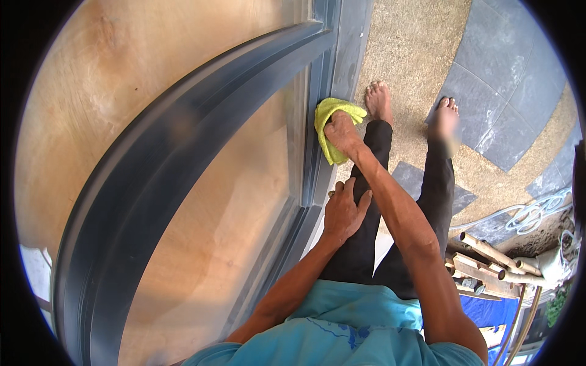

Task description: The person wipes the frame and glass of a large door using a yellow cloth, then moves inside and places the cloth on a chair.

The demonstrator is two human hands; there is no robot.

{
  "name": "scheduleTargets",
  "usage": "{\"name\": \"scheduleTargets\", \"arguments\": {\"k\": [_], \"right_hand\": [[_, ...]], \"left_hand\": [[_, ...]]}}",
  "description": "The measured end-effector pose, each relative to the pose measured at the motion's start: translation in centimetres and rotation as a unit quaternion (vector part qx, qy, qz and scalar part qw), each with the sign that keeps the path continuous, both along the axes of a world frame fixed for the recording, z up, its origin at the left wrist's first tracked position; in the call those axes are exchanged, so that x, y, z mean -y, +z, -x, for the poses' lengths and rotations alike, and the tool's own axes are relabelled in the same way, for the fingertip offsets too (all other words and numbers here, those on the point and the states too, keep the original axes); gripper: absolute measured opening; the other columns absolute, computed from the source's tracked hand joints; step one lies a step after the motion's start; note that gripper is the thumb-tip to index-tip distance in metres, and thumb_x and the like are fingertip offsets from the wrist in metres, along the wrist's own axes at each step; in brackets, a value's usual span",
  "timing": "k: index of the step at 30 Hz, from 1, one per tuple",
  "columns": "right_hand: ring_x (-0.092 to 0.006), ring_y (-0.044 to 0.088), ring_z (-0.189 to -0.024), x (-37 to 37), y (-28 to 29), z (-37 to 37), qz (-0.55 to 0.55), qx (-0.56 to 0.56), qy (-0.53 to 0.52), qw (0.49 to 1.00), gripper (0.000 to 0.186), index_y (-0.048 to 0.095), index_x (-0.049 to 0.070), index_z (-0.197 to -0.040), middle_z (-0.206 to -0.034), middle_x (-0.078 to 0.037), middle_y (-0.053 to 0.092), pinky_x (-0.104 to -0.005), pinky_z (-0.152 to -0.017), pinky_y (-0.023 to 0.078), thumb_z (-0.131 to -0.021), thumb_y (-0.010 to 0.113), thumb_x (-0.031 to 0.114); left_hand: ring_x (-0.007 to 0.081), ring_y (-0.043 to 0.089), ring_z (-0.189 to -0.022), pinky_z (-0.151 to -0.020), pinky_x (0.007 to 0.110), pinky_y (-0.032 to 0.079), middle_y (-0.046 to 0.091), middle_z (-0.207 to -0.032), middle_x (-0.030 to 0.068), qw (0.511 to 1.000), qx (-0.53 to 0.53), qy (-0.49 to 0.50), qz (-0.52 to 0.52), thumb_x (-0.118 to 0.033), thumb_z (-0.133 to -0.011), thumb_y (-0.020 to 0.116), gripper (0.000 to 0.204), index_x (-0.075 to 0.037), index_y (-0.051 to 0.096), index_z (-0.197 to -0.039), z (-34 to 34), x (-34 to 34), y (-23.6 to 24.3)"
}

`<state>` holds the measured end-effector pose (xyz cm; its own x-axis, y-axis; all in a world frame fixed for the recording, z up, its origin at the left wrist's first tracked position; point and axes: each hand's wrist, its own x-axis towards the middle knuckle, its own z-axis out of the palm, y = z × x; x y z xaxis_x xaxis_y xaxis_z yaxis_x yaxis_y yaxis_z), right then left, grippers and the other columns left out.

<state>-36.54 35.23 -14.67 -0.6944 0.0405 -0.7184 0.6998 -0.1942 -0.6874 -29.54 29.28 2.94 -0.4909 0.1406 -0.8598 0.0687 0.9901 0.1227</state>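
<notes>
My right hand (343,132) is closed on a yellow-green cloth (329,110) and presses it against the dark grey frame (315,131) of a glazed window or door. Part of the cloth is bunched under the fingers, and its edges spread out around them. Lower down, my left hand (345,212) rests on my left leg in dark trousers, fingers stretched out and thumb apart. A ring shows on one of its fingers. Beside that hand, the glass pane (226,219) has a brownish, wood-like surface showing in it.
My bare feet stand on a floor of tan pebbled surface (403,55) and dark slate tiles (513,73). To the right lie a coiled pale hose (534,213), bamboo poles (488,250), wooden boards and a blue sheet (488,311).
</notes>
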Motion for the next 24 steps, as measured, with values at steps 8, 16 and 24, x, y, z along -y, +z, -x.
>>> {"name": "scheduleTargets", "arguments": {"k": [8,16,24], "right_hand": [[-0.0455,0.063,-0.077,-7.4,0.2,7.1,-0.204,-0.154,-0.149,0.955,0.018,0.062,-0.008,-0.085,-0.080,-0.029,0.063,-0.0502,-0.075,0.051,-0.079,0.054,0.007],[-0.0361,0.068,-0.086,-2.6,-0.6,3.5,-0.386,-0.247,0.094,0.884,0.011,0.070,-0.003,-0.081,-0.088,-0.021,0.068,-0.0444,-0.075,0.058,-0.072,0.065,0.000],[-0.0281,0.070,-0.081,2.1,-1.9,-5.2,-0.190,-0.244,0.086,0.947,0.012,0.071,-0.001,-0.084,-0.087,-0.016,0.069,-0.0389,-0.067,0.057,-0.074,0.064,-0.001]], "left_hand": [[0.0427,0.062,-0.098,-0.087,0.049,0.050,0.059,-0.112,0.0226,1.000,-0.011,0.012,0.005,-0.038,-0.094,0.064,0.057,0.003,0.054,-0.131,-0.4,0.1,0.0],[0.0448,0.063,-0.097,-0.082,0.048,0.054,0.059,-0.110,0.0268,1.000,-0.004,0.008,0.000,-0.037,-0.093,0.066,0.056,0.006,0.055,-0.127,-0.1,-0.1,-0.1],[0.0457,0.062,-0.098,-0.085,0.051,0.053,0.058,-0.110,0.0269,1.000,0.005,0.015,0.009,-0.036,-0.092,0.065,0.055,0.005,0.055,-0.128,-0.1,-0.2,-0.2]]}}
